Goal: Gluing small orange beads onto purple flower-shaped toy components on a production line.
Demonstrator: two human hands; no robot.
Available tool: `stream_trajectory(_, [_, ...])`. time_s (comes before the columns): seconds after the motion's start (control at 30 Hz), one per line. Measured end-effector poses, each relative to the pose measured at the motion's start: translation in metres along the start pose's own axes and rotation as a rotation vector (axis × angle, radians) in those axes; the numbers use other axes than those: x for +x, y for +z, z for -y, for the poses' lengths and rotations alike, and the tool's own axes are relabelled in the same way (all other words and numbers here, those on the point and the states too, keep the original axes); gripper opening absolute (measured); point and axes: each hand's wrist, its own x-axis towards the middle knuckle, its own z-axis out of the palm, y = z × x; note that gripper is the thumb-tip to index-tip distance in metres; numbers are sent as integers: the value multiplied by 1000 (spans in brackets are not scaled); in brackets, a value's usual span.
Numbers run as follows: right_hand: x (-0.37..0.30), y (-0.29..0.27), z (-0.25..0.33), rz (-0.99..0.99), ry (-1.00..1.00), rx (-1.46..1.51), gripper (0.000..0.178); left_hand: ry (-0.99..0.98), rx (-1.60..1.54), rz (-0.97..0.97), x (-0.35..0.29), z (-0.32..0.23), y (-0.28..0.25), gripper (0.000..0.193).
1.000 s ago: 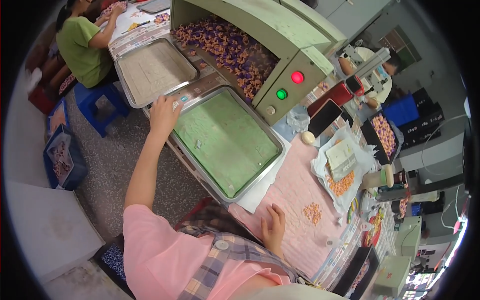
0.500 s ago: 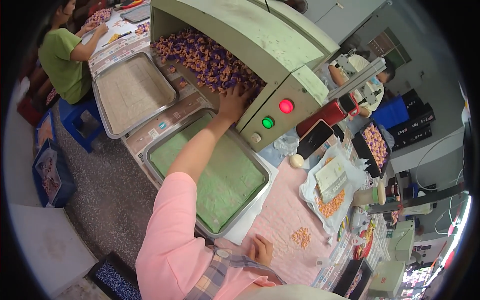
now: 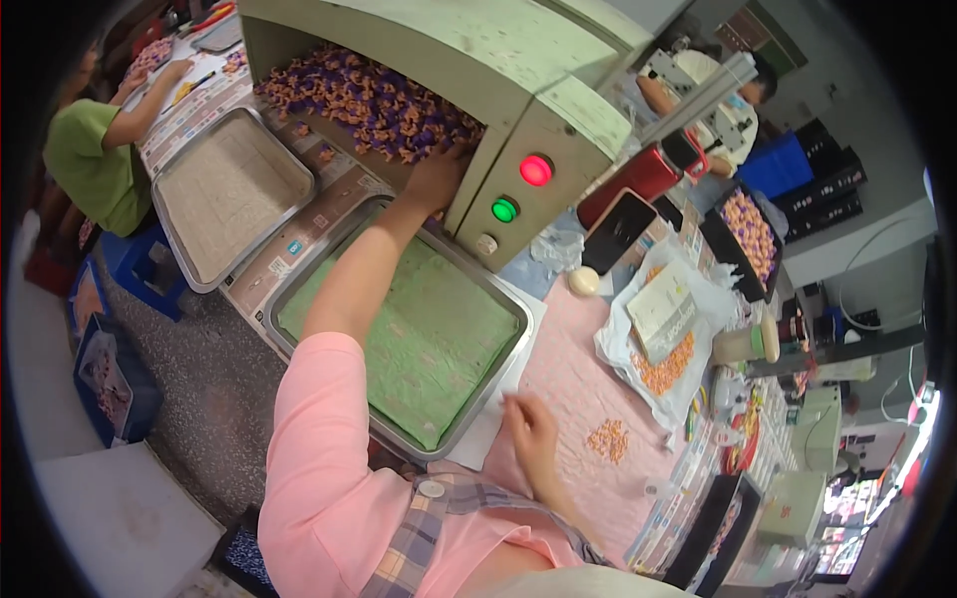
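My left hand (image 3: 437,181) reaches into the opening of a pale green machine (image 3: 543,149), at the near end of a heap of small orange and purple pieces (image 3: 384,105). Its fingers are in shadow and mostly hidden by the pieces and the machine's edge. Below my left forearm lies a metal tray (image 3: 523,344) lined with green cloth (image 3: 439,339). My right hand (image 3: 531,434) is over the pink cloth (image 3: 558,369), beside the tray's near right corner. Its fingers are curled in; whether anything is inside them is hidden.
A second metal tray (image 3: 234,194) with a beige lining lies to the left. Right of me are loose orange bits (image 3: 608,441), a white bag (image 3: 618,334) with more bits, and a phone (image 3: 620,229). One person in green (image 3: 95,159) sits left; another works beyond the machine.
My right hand has risen from the pink cloth near my body and moved forward and slightly right. My left hand stays in the machine opening. The whole view has shifted slightly.
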Motion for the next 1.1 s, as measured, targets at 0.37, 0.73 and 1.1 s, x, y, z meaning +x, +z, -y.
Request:
stream_trajectory(0.37, [154, 56, 21, 159, 734, 1315, 31, -277, -161, -32, 6, -11, 2, 24])
stream_trajectory(0.73, [176, 64, 19, 149, 717, 1360, 29, -286, -187, -112, 5, -12, 3, 25])
stream_trajectory(1.1, [174, 65, 20, 158, 678, 1333, 31, -309, -163, -25, 7, -14, -3, 26])
